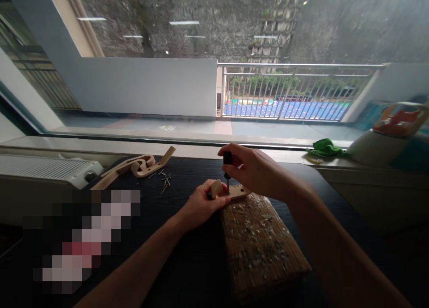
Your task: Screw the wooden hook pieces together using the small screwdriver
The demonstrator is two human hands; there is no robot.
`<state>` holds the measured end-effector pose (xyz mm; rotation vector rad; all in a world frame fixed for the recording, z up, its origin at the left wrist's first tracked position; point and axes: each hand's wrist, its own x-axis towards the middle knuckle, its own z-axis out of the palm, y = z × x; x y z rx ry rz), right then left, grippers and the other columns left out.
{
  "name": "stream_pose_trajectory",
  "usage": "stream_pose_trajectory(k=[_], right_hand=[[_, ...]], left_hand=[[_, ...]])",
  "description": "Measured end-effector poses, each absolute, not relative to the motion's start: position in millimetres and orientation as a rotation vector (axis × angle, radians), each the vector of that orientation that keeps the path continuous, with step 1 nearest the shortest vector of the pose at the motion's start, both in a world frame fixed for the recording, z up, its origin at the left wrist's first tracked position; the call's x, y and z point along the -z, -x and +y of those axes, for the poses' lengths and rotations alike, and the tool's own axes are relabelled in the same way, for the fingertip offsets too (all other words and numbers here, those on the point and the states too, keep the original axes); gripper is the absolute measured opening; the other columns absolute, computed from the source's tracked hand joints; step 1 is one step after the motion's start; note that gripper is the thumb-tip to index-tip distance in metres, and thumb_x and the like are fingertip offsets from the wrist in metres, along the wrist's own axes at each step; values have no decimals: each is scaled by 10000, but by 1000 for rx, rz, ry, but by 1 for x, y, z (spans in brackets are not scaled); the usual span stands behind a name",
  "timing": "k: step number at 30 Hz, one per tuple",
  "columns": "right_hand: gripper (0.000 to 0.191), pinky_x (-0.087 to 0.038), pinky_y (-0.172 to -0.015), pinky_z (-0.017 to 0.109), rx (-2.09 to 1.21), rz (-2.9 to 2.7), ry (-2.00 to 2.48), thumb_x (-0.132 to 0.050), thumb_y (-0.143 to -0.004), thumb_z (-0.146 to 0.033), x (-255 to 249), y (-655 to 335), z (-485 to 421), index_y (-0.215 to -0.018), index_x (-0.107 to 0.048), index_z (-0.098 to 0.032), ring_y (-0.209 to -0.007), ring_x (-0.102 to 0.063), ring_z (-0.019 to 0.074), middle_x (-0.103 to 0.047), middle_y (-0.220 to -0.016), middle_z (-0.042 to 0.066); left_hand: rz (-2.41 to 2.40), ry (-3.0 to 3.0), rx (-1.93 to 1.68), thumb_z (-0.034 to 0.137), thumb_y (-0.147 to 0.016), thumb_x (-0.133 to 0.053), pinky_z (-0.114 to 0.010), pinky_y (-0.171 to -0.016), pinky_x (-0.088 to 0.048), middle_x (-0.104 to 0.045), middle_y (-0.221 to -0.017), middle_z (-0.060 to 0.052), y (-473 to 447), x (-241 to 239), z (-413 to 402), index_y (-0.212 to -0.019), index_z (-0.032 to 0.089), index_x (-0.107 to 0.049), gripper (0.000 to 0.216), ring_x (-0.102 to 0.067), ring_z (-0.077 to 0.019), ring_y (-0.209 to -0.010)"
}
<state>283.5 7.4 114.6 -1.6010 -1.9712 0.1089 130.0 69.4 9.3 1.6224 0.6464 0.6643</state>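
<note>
My right hand (256, 169) is closed round a short screwdriver (228, 160) with a dark handle, held upright, its tip down on a small pale wooden piece (238, 192). My left hand (203, 205) grips the left end of that wooden piece and holds it against the far end of a scarred cardboard-coloured board (264, 245) that lies on the black table (187, 254).
Curved wooden parts (140, 165) and several loose screws (165, 179) lie at the table's far left. A white radiator (47, 167) is at left, a green cloth (326, 148) and a white bag (385, 140) on the sill at right. A blurred patch covers the table's lower left.
</note>
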Motion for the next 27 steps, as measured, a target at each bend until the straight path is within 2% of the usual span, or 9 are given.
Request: stream_pose_trajectory(k=[3,8,14,19,23,27], right_hand=[[261,-337,-553,250,-89,-1987,1622,-496,-809,-256,-114,-286,9,-1052,-566,-193,-636,-522,120,-624,-769,20],[241,-321,-552,251,-86,-1982,1611,-480,-815,-263,-116,-291,7,-1026,-547,-166,-643,-500,120,-627,-803,36],[203,-293,-533,247,-93,-2028,1568,-489,-804,-209,-121,-291,4,-983,-557,-144,-609,-467,105,-627,-794,46],[201,-297,-544,249,-53,-1997,1593,-493,-808,-246,-117,-289,6,-972,-559,-151,-624,-478,115,-628,-780,45],[253,-307,-551,248,-77,-1979,1603,-486,-809,-271,-115,-289,8,-1021,-560,-156,-630,-489,119,-623,-780,42],[334,-324,-573,243,-112,-2013,1501,-471,-804,-222,-115,-289,9,-1123,-542,-154,-655,-501,117,-622,-790,36]], left_hand=[[671,-1616,-638,289,-681,-691,-222,-660,-417,-577,-759,24,-131,-11,69,-892,164,-573,272,-515,-108,-680],[757,-1680,-608,363,-658,-710,-260,-754,-442,-641,-873,-2,-129,-10,71,-970,174,-596,382,-578,-158,-795],[819,-1696,-557,424,-632,-735,-293,-812,-440,-642,-940,-35,-128,-12,75,-997,162,-598,470,-581,-192,-857],[807,-1680,-563,428,-621,-743,-305,-807,-448,-651,-940,-51,-127,-13,73,-987,150,-608,479,-590,-207,-858],[786,-1674,-602,413,-611,-748,-286,-781,-457,-659,-917,-40,-129,-12,74,-949,154,-617,444,-595,-191,-824],[782,-1689,-602,398,-619,-740,-285,-779,-459,-661,-909,-37,-130,-10,75,-938,157,-611,420,-596,-187,-823]])
